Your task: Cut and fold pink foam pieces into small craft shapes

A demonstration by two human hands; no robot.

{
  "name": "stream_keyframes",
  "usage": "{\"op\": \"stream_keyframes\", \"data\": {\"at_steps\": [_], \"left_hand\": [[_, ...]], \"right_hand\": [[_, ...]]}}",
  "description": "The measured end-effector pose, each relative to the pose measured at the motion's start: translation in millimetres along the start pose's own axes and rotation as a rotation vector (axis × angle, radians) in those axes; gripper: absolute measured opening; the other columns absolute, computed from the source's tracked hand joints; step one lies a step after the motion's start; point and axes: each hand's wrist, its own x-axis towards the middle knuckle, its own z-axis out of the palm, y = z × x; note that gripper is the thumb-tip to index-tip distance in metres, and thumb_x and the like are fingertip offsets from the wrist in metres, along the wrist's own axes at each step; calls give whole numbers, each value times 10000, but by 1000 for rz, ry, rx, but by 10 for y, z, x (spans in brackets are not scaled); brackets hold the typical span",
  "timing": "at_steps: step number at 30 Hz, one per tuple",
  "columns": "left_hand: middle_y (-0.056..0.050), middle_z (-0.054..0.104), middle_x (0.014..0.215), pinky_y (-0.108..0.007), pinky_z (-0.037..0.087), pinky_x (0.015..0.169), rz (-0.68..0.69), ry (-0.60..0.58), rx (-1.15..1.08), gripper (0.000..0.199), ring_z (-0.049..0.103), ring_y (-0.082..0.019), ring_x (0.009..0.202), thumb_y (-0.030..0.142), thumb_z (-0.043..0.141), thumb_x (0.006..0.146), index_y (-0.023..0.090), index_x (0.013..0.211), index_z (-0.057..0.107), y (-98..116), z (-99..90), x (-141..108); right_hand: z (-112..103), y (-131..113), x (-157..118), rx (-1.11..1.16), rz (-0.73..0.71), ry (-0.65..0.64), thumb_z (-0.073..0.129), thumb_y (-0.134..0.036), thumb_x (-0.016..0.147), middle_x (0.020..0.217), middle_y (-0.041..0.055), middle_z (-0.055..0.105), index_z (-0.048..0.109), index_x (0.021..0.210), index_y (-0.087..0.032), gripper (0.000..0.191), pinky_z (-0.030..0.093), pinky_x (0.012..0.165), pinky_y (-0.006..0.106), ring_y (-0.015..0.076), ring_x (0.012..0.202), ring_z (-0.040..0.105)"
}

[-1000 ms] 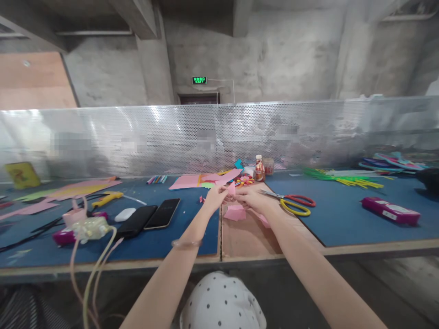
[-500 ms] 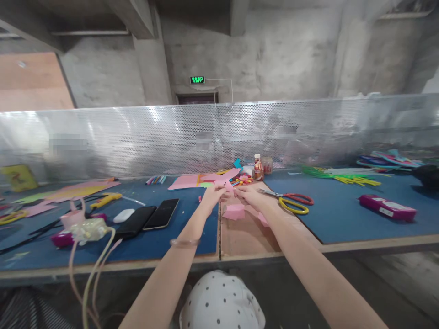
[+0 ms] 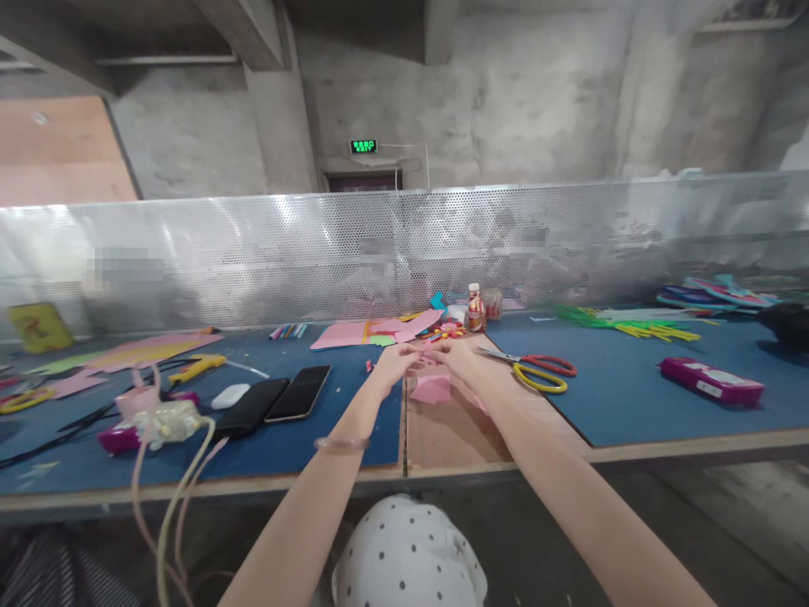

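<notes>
Over the brown middle of the table, my left hand (image 3: 399, 362) and my right hand (image 3: 456, 358) meet with their fingers closed on a small piece of pink paper (image 3: 428, 346). Fingers cover most of that paper, so its shape is hard to make out. Just below them lies a folded pink paper piece (image 3: 431, 389). Another pink scrap (image 3: 479, 402) is partly hidden by my right forearm. Scissors (image 3: 542, 378) with one red and one yellow handle rest open-bladed to the right of my right hand.
Pink sheets (image 3: 341, 335), a small bottle (image 3: 475, 308) and a jar (image 3: 492, 304) stand behind my hands. To the left are two black phones (image 3: 298, 394), a white case (image 3: 230, 397) and a yellow glue gun (image 3: 197, 369). A purple box (image 3: 711, 381) and green-yellow stems (image 3: 632, 324) lie right.
The pink paper has been lowered and turned between my fingers, and less of it shows now. My hands have come closer together.
</notes>
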Motion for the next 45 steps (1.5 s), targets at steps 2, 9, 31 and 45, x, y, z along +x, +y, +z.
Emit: {"op": "stream_keyframes", "data": {"at_steps": [2,9,31,45], "left_hand": [[-95,667,793,-243,475,610,1,-13,-1,187,638,-152,714,275,600,710,113,801,576,7,-1,-7],[-116,662,857,-229,456,591,-69,3,14,182,632,-160,733,254,615,690,105,792,594,68,15,-63],[-99,660,794,-232,437,569,-80,105,-121,249,617,-152,691,332,662,653,118,727,557,-26,-59,11],[-81,663,844,-275,455,639,-15,9,-180,312,633,-194,780,387,685,614,149,725,517,24,-70,-34]], "right_hand": [[-12,27,17,-30,-9,-3,576,-398,647,549,-8,501,587,592,-135,269,287,502,226,94,522,387],[-57,-31,14,-162,-69,13,514,-399,717,555,-3,512,580,595,-129,303,293,503,222,95,528,402],[60,-89,-36,-269,-195,25,572,-128,720,835,67,666,636,975,-156,265,448,664,255,136,706,578],[-52,-84,-57,225,116,-96,527,-213,779,750,42,650,606,910,-146,167,472,468,167,92,560,590]]}}
